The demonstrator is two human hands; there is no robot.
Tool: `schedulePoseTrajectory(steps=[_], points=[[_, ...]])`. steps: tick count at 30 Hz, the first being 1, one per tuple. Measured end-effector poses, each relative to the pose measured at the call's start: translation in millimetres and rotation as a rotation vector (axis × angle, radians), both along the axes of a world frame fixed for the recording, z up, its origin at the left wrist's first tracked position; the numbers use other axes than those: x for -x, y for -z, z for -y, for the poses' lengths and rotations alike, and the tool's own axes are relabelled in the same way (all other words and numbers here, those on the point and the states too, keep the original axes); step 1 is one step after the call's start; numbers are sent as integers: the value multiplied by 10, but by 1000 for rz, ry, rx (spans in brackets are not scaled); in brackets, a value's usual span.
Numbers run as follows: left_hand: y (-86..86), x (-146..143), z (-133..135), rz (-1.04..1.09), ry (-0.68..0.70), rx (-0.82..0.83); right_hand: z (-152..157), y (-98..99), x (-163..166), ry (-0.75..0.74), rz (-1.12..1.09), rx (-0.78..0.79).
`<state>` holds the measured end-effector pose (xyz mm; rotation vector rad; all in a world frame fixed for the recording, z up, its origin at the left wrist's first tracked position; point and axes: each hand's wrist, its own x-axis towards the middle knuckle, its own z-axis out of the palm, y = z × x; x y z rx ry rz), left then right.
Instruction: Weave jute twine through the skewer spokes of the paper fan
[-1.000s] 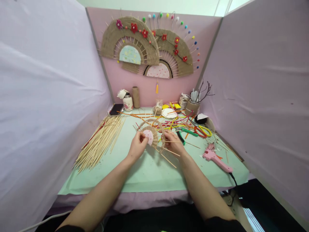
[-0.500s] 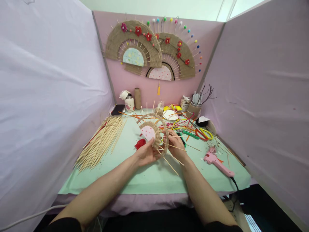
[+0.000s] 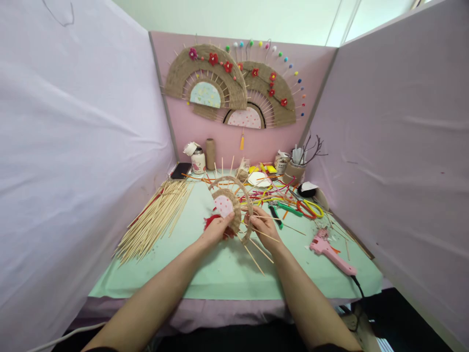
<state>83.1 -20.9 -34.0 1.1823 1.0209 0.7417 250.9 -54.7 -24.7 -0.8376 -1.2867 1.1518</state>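
Note:
Between my hands is a small half-round fan (image 3: pixel 223 206) of twine woven on thin sticks, with a pink dotted centre, held above the table. My left hand (image 3: pixel 216 230) grips its inner part, thumb on the front near the pink piece; the other fingers are mostly hidden behind. My right hand (image 3: pixel 264 227) pinches the outer twine band and sticks on the right side. Several bare sticks poke out past the band, up and to the lower right. Behind the fan, partly covered, lies a red fluffy piece (image 3: pixel 209 221).
On the left lies a pile of thin sticks (image 3: pixel 154 220). To the right are green-handled pliers (image 3: pixel 289 209), scissors (image 3: pixel 310 209) and a pink glue gun (image 3: pixel 331 252) with its cord. Jars, a twine ball (image 3: pixel 242 174) and coloured stems stand or lie farther back. Two larger fans (image 3: pixel 205 63) hang on the back panel.
The fan has tilted slightly, its lower-right sticks swinging down and left. My right hand has shifted a little lower along the outer band. The camera view has tipped slightly upward.

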Motion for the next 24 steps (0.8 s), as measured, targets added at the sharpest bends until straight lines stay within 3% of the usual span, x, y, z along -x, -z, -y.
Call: schedulePoseTrajectory(steps=[4,8,10,13,17,21,24], points=[[-20,44,3,-230,166,-17,-29,22,1,24,81,-46],[-25,103,-32,-378,35,-244,-20,5,31,21,97,-57],[-21,114,-49,-360,-7,-267,-11,0,47,34,87,-39],[-22,96,-53,-173,-15,-109,-3,4,64,34,84,-50],[-47,61,-46,245,-62,137,-6,31,83,13,88,-71],[-102,66,-50,575,-119,148,-7,45,96,28,68,-24],[-129,76,-54,699,-88,178,11,24,114,-26,68,-38]])
